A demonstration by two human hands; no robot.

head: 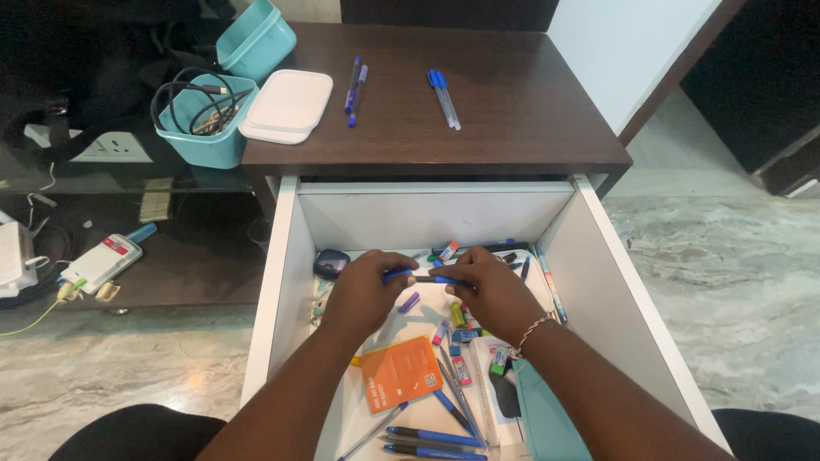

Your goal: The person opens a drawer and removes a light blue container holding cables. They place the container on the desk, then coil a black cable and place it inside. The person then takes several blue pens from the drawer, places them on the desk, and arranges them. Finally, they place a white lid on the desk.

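Note:
Both my hands reach into an open white drawer (282, 282). My left hand (363, 290) and my right hand (491, 290) together hold a blue pen (418, 276) by its two ends, level above the drawer's clutter. My right wrist wears a thin bracelet. Under and around my hands lie several blue pens (436, 437), small coloured erasers and caps (457, 316), an orange card (399, 373) and a dark round object (330, 262) at the back left of the drawer.
A dark wooden desk top (512, 119) carries two pairs of blue pens (355, 87) (444, 98), a white lid (288, 106) and teal boxes, one holding cables (201, 119). A low shelf at left holds a white device (102, 260). Marble floor surrounds the desk.

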